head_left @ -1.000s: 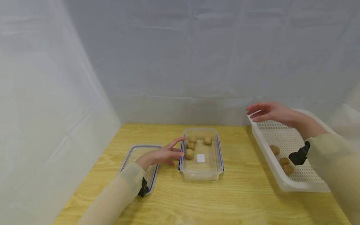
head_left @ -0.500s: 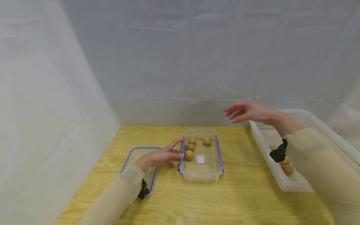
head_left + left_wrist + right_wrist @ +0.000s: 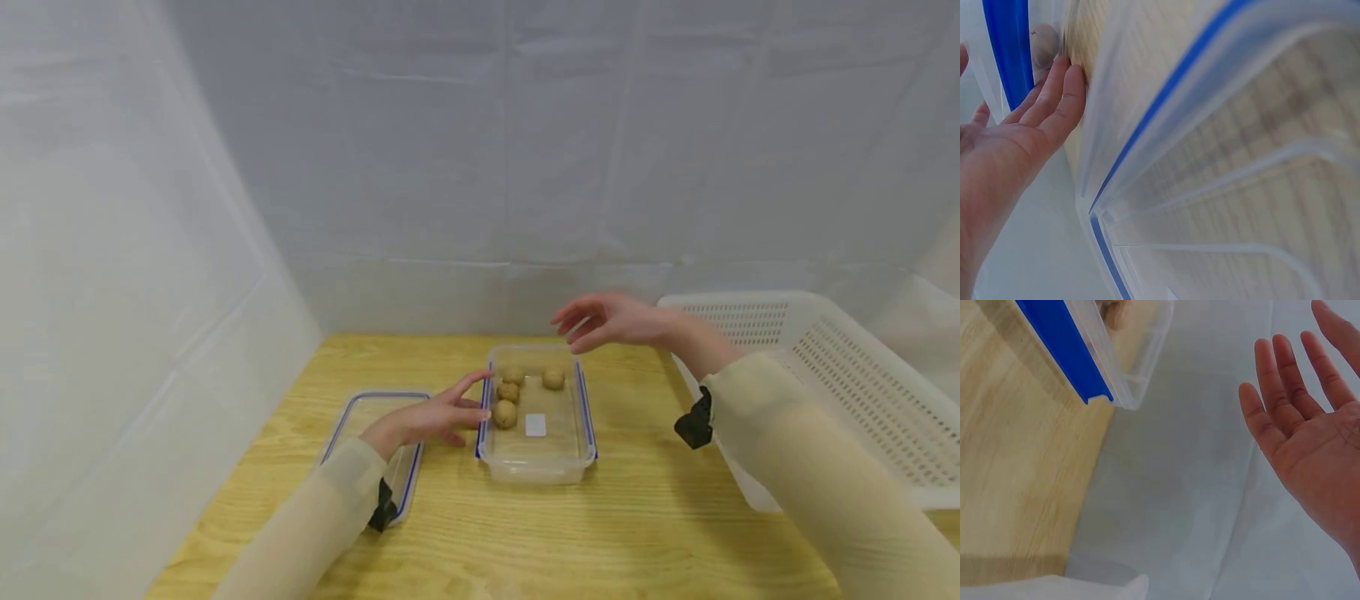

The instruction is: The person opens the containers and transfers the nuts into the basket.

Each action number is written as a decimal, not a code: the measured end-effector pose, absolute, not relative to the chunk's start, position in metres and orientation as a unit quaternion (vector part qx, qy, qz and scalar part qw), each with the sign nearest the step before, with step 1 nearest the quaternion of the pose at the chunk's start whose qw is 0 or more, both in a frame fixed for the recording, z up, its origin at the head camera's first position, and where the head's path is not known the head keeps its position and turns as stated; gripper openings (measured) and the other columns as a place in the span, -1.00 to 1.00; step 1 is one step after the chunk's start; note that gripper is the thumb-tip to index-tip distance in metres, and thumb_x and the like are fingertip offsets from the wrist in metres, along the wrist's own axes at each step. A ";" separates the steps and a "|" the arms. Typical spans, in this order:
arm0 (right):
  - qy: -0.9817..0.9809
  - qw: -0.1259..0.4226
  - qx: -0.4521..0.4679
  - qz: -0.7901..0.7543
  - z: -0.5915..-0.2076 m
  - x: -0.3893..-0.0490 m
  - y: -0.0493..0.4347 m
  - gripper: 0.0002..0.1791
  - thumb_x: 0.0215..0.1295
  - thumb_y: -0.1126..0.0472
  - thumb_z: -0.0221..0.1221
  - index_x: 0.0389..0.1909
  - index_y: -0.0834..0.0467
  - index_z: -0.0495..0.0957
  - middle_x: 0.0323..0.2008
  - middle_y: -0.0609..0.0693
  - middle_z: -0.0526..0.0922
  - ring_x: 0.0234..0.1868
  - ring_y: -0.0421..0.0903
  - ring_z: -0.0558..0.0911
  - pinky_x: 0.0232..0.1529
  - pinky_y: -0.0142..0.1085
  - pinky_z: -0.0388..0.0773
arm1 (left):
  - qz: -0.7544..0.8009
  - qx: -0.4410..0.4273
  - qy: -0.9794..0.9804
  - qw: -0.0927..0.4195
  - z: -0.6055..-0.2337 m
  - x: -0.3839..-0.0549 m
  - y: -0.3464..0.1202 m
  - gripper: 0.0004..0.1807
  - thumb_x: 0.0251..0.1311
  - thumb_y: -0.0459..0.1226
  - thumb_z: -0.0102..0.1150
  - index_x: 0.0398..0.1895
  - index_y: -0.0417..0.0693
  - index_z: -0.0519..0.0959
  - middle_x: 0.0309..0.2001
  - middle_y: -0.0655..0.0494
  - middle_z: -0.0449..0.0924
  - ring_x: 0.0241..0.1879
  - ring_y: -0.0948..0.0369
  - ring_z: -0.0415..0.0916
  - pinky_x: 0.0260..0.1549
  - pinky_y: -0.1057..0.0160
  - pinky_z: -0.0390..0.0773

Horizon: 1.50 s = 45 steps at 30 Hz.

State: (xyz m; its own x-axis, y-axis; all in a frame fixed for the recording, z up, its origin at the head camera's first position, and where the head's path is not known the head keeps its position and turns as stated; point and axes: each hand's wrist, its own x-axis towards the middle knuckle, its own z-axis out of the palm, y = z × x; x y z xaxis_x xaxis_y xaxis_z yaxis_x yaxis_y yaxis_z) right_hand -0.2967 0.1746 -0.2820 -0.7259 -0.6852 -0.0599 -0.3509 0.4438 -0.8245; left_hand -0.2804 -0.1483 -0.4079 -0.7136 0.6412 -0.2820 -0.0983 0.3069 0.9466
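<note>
A clear plastic food container (image 3: 536, 472) with blue side clips stands on the table. Inside, potatoes (image 3: 505, 414) line its left side, and a single potato (image 3: 553, 379) lies at the far right. My left hand (image 3: 431, 418) rests against the container's left edge, fingers spread; the left wrist view shows its fingertips beside the blue clip (image 3: 1010, 56). My right hand (image 3: 618, 322) hovers above the container's far right corner. Its palm and loosely bent fingers hold nothing in the right wrist view, where the hand (image 3: 1310, 425) is apart from the container.
A clear lid with a blue seal (image 3: 358, 421) lies left of the container, partly under my left forearm. To the right, a white perforated basket (image 3: 870, 392) stands partly behind my right arm. White sheeting (image 3: 480, 208) rises behind the wooden table (image 3: 525, 542).
My right hand has moved left from over the basket to the container's far right corner. The potatoes in the basket are now hidden behind my arm. The left hand stays put.
</note>
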 end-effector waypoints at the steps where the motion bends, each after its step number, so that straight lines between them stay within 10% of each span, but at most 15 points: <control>1: 0.823 0.201 -0.315 -0.428 -0.285 -0.297 0.172 -0.46 0.28 0.34 0.25 0.25 0.37 0.36 0.14 0.26 0.48 0.17 0.20 0.48 0.10 -0.10 0.48 | 0.559 0.182 0.738 0.330 -0.408 -0.281 -0.148 -0.21 0.42 -0.21 0.05 0.55 0.26 -0.15 0.41 -0.35 0.03 0.32 -0.23 0.18 0.07 -0.22 0.39; 45: 0.810 0.237 -0.307 -0.440 -0.389 -0.297 0.099 -0.47 0.21 0.39 0.29 0.21 0.36 0.41 0.14 0.25 0.50 0.17 0.23 0.46 0.07 -0.12 0.49 | 0.564 0.173 0.735 0.335 -0.407 -0.279 -0.152 -0.20 0.42 -0.19 0.05 0.55 0.29 -0.15 0.41 -0.34 0.04 0.32 -0.25 0.17 0.09 -0.23 0.37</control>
State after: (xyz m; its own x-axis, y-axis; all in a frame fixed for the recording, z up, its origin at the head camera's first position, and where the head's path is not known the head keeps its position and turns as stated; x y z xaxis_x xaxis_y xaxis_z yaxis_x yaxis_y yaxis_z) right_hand -0.2967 0.0990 -0.3887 -0.6997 -0.7052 -0.1146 -0.2884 0.4255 -0.8578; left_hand -0.2788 -0.1517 -0.4067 -0.7158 0.6318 -0.2975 -0.1243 0.3039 0.9446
